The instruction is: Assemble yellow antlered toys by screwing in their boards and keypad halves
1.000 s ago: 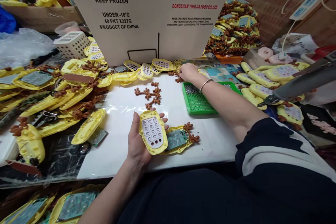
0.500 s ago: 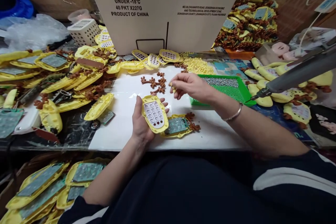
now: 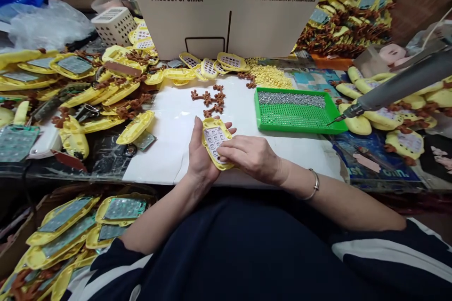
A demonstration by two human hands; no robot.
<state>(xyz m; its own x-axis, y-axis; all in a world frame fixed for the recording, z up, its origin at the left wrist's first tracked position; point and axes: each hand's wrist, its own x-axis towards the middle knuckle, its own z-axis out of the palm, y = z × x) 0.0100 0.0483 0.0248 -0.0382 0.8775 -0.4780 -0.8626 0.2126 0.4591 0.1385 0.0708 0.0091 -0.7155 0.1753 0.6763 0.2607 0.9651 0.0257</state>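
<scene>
In my left hand (image 3: 203,162) lies a yellow plastic toy shell (image 3: 228,166), open side up, tilted toward me. A pale lilac keypad sheet (image 3: 212,137) with rows of ringed marks fills it. My right hand (image 3: 252,156) has its fingertips pinched together, touching the keypad's lower right part. Whatever those fingers hold is hidden. Just beyond my left fingers, several brown branching plastic pieces (image 3: 212,99) rest on the white work sheet (image 3: 173,127). A heap of tiny yellow pieces (image 3: 270,76) lies farther back.
A green tray (image 3: 296,127) of small metal screws (image 3: 291,99) stands right, with a grey electric screwdriver (image 3: 388,87) hanging over its corner. Yellow shells with circuit boards (image 3: 74,67) crowd the left. A printed carton (image 3: 219,14) stands behind; finished-looking yellow toys (image 3: 404,143) lie right.
My right hand has come down and left, from above the sheet onto the keypad; earlier it pinched a small yellow piece. The shell half with a circuit board is now hidden behind my hands.
</scene>
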